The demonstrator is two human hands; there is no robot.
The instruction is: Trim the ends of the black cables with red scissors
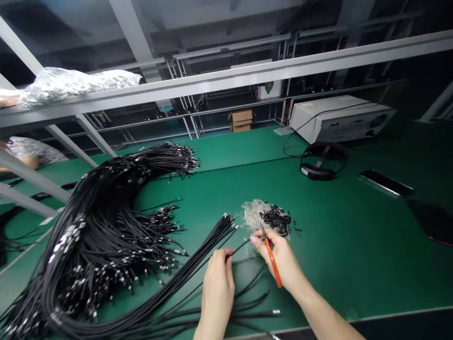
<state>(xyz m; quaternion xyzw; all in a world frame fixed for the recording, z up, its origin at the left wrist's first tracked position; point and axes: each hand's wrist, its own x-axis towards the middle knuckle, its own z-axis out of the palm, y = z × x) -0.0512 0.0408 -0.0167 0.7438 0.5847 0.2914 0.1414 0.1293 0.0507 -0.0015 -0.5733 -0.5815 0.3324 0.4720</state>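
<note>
The left hand (218,278), thumb and forefinger together, pinches one thin black cable (241,246) a little way back from its end. The right hand (283,259) has its thumb and a fingertip closed at or right beside that end, while its palm and fingers hold a slim tool with an orange handle and dark, narrow points (272,264). The points stick up past the fingers, away from the cable; whether they are apart or together cannot be told.

The work in hand appears to be fine handling of this single cable's tip. The next move seems to call for a steady left pinch and careful control of the tool's sharp points near the fingertips.

Just beyond the right hand lie a heap of short black pieces (278,218) and a tangle of pale, hair-like strands (253,213), touching each other. Left of them, a sheaf of black cables with silvery tips (212,236) fans upward, and a huge curved bundle of black cables (116,189) fills the left side of the green work surface (339,264). Farther right are a black ring-shaped headset (318,172), a dark phone (387,182) and a boxy white metal case (307,123).
</note>
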